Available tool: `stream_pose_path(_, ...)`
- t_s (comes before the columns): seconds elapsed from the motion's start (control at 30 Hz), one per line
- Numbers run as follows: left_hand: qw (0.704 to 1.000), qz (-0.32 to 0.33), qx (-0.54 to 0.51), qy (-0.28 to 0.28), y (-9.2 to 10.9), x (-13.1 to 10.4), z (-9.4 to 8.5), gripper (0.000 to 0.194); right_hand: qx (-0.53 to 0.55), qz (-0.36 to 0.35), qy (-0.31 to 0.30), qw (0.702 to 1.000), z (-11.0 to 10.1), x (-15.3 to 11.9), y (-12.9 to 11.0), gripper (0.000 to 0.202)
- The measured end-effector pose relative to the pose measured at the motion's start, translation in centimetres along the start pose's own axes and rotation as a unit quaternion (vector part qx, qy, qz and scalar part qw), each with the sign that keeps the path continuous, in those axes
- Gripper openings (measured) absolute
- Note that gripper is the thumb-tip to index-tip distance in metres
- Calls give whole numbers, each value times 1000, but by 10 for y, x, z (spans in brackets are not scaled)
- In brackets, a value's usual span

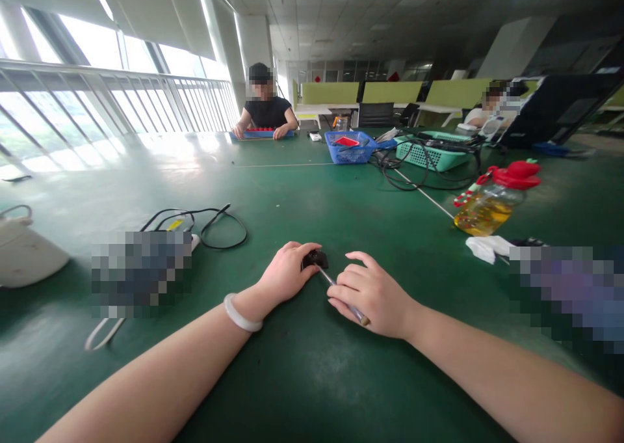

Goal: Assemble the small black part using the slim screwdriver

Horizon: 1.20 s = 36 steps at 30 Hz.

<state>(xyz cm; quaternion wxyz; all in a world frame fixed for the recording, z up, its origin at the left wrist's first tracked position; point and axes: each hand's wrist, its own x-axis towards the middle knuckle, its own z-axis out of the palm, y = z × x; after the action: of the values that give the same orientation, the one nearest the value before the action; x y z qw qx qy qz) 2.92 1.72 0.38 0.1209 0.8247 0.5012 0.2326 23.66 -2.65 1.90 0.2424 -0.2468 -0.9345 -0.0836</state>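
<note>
My left hand (291,270) is closed around the left side of a small black part (316,259) on the green table (273,378), thumb and fingers gripping it. The part's exact kind is too small to make out. In my right hand (373,293) is a slim screwdriver (335,285), pinched between thumb and fingers, with its index finger raised. The screwdriver slants up and left, its thin tip touching or just at the near edge of the black part. A pale bracelet (242,313) rings my left wrist.
To the left lie a blurred-out device (141,267), a black cable (224,241) and a whitish container (29,254). A red-lidded bottle (492,205) stands at the right. Farther back are a blue basket (350,151), a green basket (439,163) with tangled cables, and a seated person (268,111).
</note>
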Motion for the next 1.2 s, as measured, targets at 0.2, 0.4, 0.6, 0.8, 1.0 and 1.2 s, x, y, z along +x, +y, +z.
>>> stream_pose_path(0.2, 1000, -2, -7, 10, -1, -1, 1, 52, 6, 33, 45, 998, 0, 0, 3, 15)
stream_pose_path(0.4, 1000, -6, -6, 6, -3, -2, 3, 57, 55, 114, 50, 991, 1, 1, 11, 13)
stream_pose_path(0.6, 1000, 2, -30, -6, -2, -3, 2, 69, 142, 170, 120, 968, -1, -2, 16, 12)
stream_pose_path(0.8, 1000, 15, -15, -7, 0, -2, -1, 46, 202, 199, 117, 952, 4, -2, 19, 17)
stream_pose_path(1.0, 1000, 23, -5, -13, -2, -1, -1, 34, 213, 213, 111, 947, 2, -2, 18, 21)
stream_pose_path(1.2, 999, 30, -3, -20, -5, 1, 1, 40, 200, 164, 85, 962, 1, -2, 13, 18)
